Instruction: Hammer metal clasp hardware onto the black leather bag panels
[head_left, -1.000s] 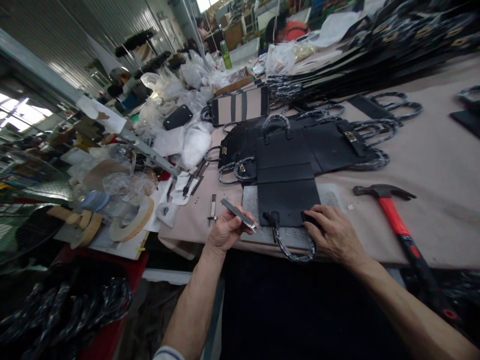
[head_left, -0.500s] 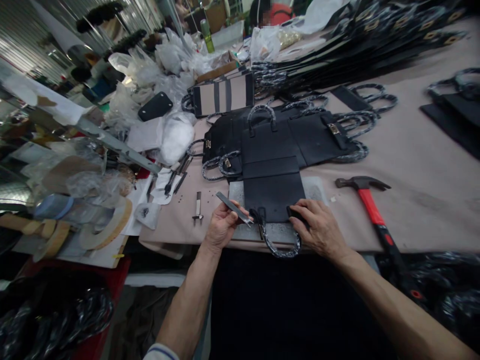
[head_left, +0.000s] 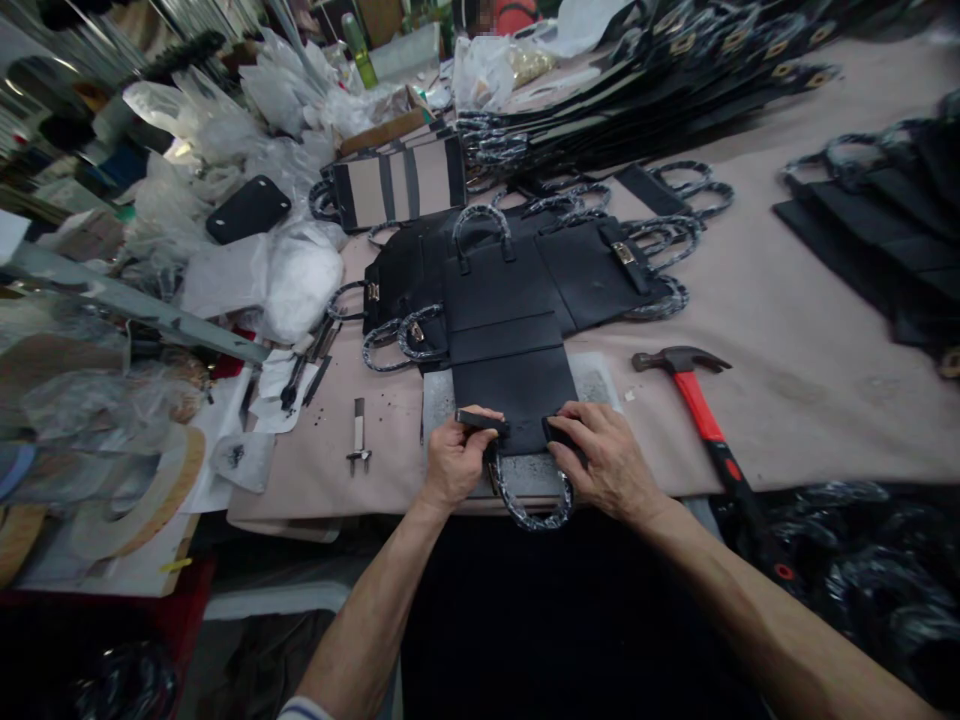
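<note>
A black leather bag panel (head_left: 514,385) lies on a pale, speckled slab (head_left: 596,380) at the table's front edge. Its plastic-wrapped handle (head_left: 534,522) loops toward me. My left hand (head_left: 459,465) is closed round a flat metal two-pronged punch (head_left: 478,418), with its working end at the left side of the handle's base. The prongs themselves are hidden now. Fingers and thumb of my right hand (head_left: 604,455) pinch a black end of the handle on the panel's right side. Another two-pronged punch (head_left: 359,430) rests on the cloth to the left.
A claw hammer (head_left: 694,400) lies at right, its grip over the front edge. More black bag pieces (head_left: 409,265) spread behind the panel, others (head_left: 885,220) at far right. Plastic bags (head_left: 300,280), a tape roll (head_left: 176,490) and a grey metal bar (head_left: 135,300) crowd the left.
My left hand has brought the punch in to the handle's base and levelled it. My right hand keeps its pinch. The view has swung right, bringing more bag pieces into sight.
</note>
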